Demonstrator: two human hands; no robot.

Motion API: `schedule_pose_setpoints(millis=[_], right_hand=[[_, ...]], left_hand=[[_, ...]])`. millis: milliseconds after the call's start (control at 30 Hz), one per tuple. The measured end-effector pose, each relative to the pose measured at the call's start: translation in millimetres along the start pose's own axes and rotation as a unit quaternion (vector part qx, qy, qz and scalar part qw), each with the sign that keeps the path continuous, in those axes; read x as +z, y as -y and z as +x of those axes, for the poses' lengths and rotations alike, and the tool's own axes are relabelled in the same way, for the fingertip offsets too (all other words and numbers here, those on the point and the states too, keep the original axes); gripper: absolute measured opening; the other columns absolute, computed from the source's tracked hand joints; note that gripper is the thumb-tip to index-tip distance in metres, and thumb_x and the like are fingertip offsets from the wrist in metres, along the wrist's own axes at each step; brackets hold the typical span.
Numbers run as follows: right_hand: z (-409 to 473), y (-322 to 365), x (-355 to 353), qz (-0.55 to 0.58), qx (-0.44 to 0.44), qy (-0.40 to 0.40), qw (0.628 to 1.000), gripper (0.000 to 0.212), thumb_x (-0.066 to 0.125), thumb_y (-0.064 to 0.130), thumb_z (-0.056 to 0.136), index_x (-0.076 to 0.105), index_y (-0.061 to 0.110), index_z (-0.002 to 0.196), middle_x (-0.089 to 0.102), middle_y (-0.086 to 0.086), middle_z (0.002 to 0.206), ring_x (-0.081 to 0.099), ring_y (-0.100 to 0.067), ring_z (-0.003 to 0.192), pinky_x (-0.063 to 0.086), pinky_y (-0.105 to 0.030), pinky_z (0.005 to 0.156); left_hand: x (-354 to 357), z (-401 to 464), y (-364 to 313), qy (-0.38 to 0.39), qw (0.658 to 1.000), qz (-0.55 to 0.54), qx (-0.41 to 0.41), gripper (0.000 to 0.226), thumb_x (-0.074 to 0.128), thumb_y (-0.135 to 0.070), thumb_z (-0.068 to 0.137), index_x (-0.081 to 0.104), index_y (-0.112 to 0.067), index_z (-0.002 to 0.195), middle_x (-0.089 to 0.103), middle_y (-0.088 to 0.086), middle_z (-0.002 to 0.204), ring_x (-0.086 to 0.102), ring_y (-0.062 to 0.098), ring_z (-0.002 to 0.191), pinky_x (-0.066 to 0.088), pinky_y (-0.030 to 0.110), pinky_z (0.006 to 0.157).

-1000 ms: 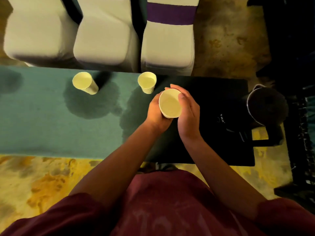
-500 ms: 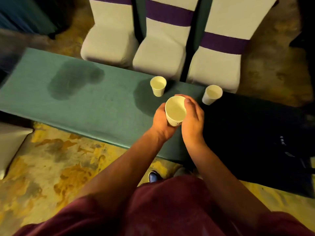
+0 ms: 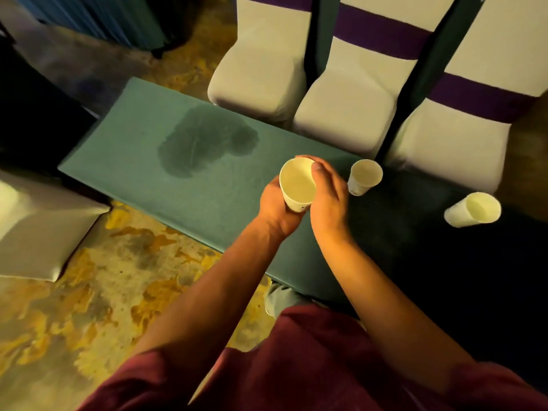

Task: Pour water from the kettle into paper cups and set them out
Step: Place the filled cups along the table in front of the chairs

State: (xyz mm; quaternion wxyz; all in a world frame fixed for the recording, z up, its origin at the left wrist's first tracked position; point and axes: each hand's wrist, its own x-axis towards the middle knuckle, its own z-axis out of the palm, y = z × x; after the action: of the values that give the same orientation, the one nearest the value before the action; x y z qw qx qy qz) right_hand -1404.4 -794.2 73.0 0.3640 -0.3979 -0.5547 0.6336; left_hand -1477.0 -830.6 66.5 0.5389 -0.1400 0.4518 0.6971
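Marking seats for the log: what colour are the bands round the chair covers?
Purple, on white chair covers; the bands show clearest in the head view.

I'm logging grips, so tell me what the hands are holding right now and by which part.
Both hands hold one paper cup: the left hand grips its lower side wall, the right hand wraps the opposite side, thumb near the rim.

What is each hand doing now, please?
Left hand: holding the paper cup from the left side.
Right hand: holding the same cup from the right side.
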Motion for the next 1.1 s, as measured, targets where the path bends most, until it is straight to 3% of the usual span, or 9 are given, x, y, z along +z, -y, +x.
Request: schedule_pose_setpoints(millis=[100,200,300,433,700,867,967,1033,1100], right_hand=[[21,-15,29,-0.016,-0.008,0.016,1.0,0.032,0.047,0.028,0.099,0.073,0.014,0.112,0.074,0.001,0.113,0.067,0.0,0.102,0.048,-0.014,0.088],[35,-22,52,-0.026,0.002,0.015,1.0,0.031,0.047,0.032,0.099,0.073,0.02,0.111,0.074,0.004,0.113,0.067,-0.005,0.105,0.051,-0.02,0.091],[52,-27,77,-0.047,0.007,0.016,0.999,0.034,0.045,0.032,0.1,0.073,0.017,0.113,0.074,0.002,0.116,0.067,-0.008,0.108,0.052,-0.029,0.096],[69,-28,109,-0.05,0.004,0.004,0.999,0.027,0.046,0.024,0.102,0.072,0.022,0.109,0.073,0.01,0.106,0.066,0.003,0.099,0.051,-0.021,0.091],[107,-39,175,-0.079,0.005,-0.036,0.996,0.033,0.044,0.014,0.104,0.071,0.0,0.116,0.074,-0.013,0.117,0.068,-0.021,0.107,0.051,-0.028,0.095],[132,-43,226,-0.122,0.014,-0.09,0.988,0.033,0.043,0.015,0.105,0.071,0.003,0.116,0.074,-0.012,0.115,0.068,-0.023,0.106,0.053,-0.038,0.096],[143,-50,260,-0.135,0.013,-0.109,0.985,0.033,0.042,0.015,0.105,0.07,0.002,0.116,0.074,-0.011,0.113,0.068,-0.021,0.105,0.053,-0.039,0.094],[150,-54,276,-0.132,0.014,-0.121,0.984,0.032,0.042,0.013,0.105,0.07,0.002,0.115,0.074,-0.01,0.112,0.068,-0.02,0.104,0.054,-0.038,0.093],[161,-59,293,-0.126,0.017,-0.134,0.983,0.031,0.043,0.011,0.105,0.07,0.002,0.115,0.074,-0.01,0.112,0.068,-0.019,0.104,0.054,-0.038,0.093]], left_hand=[[-15,25,-28,-0.016,1.0,-0.012,0.0,0.028,0.036,-0.023,0.103,0.06,-0.008,0.102,0.065,0.013,0.09,0.063,0.025,0.081,0.053,0.035,0.07],[-25,42,-54,-0.037,0.999,-0.009,-0.027,0.03,0.035,-0.022,0.102,0.061,-0.008,0.097,0.071,0.011,0.074,0.068,0.023,0.07,0.056,0.028,0.06],[-32,56,-77,-0.044,0.999,0.0,-0.025,0.031,0.034,-0.021,0.102,0.061,-0.008,0.095,0.07,0.011,0.074,0.065,0.023,0.073,0.054,0.029,0.063],[-38,73,-111,-0.051,0.998,-0.002,-0.032,0.03,0.034,-0.023,0.103,0.06,-0.009,0.096,0.061,0.012,0.087,0.059,0.024,0.08,0.049,0.033,0.071],[-59,128,-171,-0.039,0.997,0.035,-0.049,0.03,0.033,-0.024,0.105,0.058,-0.008,0.098,0.056,0.014,0.093,0.057,0.025,0.084,0.046,0.034,0.074],[-76,165,-217,-0.003,0.993,0.071,-0.1,0.033,0.032,-0.025,0.105,0.05,-0.006,0.126,0.05,0.02,0.124,0.052,0.034,0.111,0.044,0.04,0.099],[-88,189,-248,-0.009,0.989,0.095,-0.117,0.027,0.041,-0.024,0.102,0.053,-0.009,0.12,0.058,0.017,0.107,0.059,0.027,0.091,0.048,0.035,0.077],[-96,200,-261,-0.01,0.987,0.089,-0.131,0.024,0.045,-0.024,0.101,0.056,-0.008,0.116,0.06,0.015,0.099,0.06,0.027,0.089,0.048,0.035,0.077],[-103,213,-277,-0.014,0.986,0.082,-0.146,0.026,0.046,-0.027,0.103,0.057,-0.008,0.115,0.06,0.017,0.105,0.06,0.03,0.096,0.049,0.038,0.083]])
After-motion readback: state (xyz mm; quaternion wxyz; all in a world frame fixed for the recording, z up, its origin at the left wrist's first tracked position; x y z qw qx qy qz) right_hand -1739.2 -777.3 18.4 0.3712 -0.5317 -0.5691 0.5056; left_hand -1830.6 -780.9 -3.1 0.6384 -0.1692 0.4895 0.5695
